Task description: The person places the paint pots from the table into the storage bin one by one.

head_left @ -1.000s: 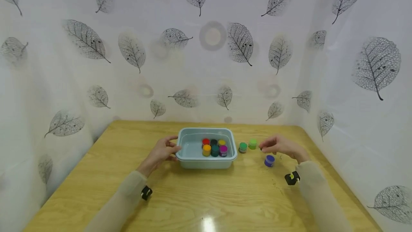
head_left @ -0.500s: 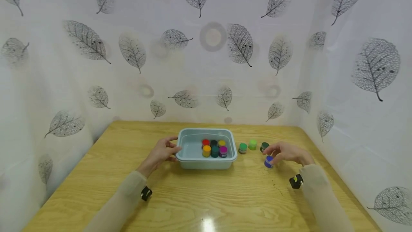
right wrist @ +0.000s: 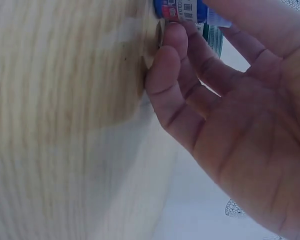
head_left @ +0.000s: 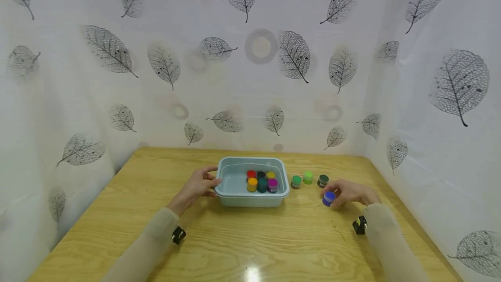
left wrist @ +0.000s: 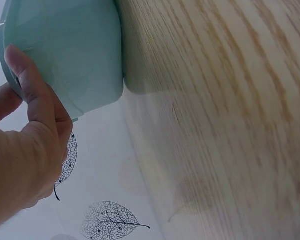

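Observation:
My left hand (head_left: 194, 189) grips the left rim of a light blue plastic basin (head_left: 252, 201). In the left wrist view, the thumb and fingers pinch the basin wall (left wrist: 75, 55). Several small paint jars sit inside, among them an orange jar (head_left: 252, 185), a red jar (head_left: 251, 174) and a purple jar (head_left: 272, 185). On the table to the right, my right hand (head_left: 349, 191) holds a blue paint jar (head_left: 329, 199) between thumb and fingers. The right wrist view shows this jar's printed label (right wrist: 182, 9) at the top edge, the fingers curled beside it.
Behind the blue jar stand a green jar (head_left: 296, 181), a light green jar (head_left: 308, 177) and a dark green jar (head_left: 323, 180). Small specks lie on the wooden table (head_left: 250, 238) near the right wrist. A leaf-patterned curtain (head_left: 250, 82) hangs around the table's back and sides.
My right hand has let go of the dark green jar, moved toward me and closed around the blue jar. My left hand has stayed on the basin rim.

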The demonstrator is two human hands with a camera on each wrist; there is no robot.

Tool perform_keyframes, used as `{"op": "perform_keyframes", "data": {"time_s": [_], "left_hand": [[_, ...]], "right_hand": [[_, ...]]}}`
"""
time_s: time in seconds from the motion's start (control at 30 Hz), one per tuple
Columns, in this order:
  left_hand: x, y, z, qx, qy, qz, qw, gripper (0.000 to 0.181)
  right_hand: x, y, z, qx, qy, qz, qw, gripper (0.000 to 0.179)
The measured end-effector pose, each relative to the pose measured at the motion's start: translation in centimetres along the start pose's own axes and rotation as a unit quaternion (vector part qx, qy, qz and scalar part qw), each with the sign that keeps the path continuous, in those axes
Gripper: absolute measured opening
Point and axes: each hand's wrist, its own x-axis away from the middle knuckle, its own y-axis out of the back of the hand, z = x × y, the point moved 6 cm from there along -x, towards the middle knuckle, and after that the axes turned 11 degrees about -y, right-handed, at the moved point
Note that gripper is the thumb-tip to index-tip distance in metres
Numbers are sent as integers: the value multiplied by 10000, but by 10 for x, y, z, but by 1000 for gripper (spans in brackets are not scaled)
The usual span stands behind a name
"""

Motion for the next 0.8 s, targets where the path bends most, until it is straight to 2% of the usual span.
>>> {"op": "perform_keyframes", "data": {"time_s": [0.2, 0.47, 0.67, 0.8], "left_hand": [[0, 0, 0, 15, 58, -59, 10000, 53], [-1, 0, -1, -31, 53, -43, 10000, 55], [-1, 1, -1, -9, 74, -47, 10000, 56], [1, 0, -2, -22, 41, -27, 10000, 57]], "right_hand": [[-3, 1, -3, -72, -5, -86, 9999, 38], [3, 0, 5, -303, 46, -188, 9994, 33], [2, -10, 21, -885, 307, 153, 9955, 37], [-1, -15, 29, -1065, 408, 350, 9929, 37]]}}
